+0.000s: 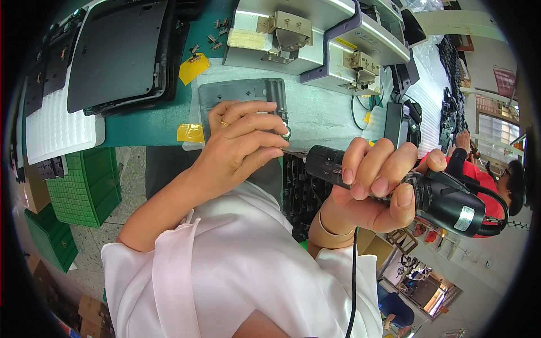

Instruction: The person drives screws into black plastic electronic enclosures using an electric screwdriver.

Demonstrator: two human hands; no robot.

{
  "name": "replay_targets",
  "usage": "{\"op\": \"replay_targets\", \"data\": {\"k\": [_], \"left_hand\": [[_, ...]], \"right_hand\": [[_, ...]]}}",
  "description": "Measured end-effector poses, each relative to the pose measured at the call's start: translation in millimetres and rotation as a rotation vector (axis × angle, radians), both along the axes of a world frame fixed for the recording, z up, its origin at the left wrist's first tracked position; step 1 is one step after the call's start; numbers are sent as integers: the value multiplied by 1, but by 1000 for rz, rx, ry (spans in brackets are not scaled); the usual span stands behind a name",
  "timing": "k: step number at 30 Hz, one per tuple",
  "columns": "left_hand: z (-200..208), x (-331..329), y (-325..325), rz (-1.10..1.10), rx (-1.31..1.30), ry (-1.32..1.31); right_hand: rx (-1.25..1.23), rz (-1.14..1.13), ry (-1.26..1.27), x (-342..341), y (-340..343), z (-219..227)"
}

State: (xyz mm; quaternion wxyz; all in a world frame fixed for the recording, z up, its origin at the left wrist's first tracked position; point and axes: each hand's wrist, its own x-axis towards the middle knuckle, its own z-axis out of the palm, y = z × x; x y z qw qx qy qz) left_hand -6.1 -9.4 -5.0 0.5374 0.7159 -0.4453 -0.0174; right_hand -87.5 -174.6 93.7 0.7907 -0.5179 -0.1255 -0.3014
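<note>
- Black electric screwdriver [448, 205] in the head view: wrapped in the right hand's [377, 180] fingers, its tip pointing left.
- Grey panel [242, 90]: lying on the green bench [127, 129], partly covered by the left hand.
- Left hand [245, 132]: fingers gently bent; whether they pinch anything, I cannot tell.

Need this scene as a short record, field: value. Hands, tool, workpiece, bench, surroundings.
left_hand: left hand over the dark flat panel, fingers bent; whether it grips anything is unclear
right_hand: right hand wrapped around the black power tool
tool_direction: narrow front end points left, toward the left fingertips
bench_back: silvery metal machines with clamp-like fixtures
bench_left: stacked dark panels
bench_small_items: yellow pieces; small dark parts
floor_left: green crates
background_right: person in red
</note>
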Motion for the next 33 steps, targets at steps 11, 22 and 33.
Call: {"op": "replay_targets", "data": {"k": [11,22,33], "left_hand": [[0,1,1,2,-23,1],[0,1,1,-56,-34,80],[6,-2,-2,34,211,-64]], "right_hand": [[18,-14,-1,0,2,0],[-57,62,-31,7,-5,-3],[-159,-175,107,6,0,-14]]}}
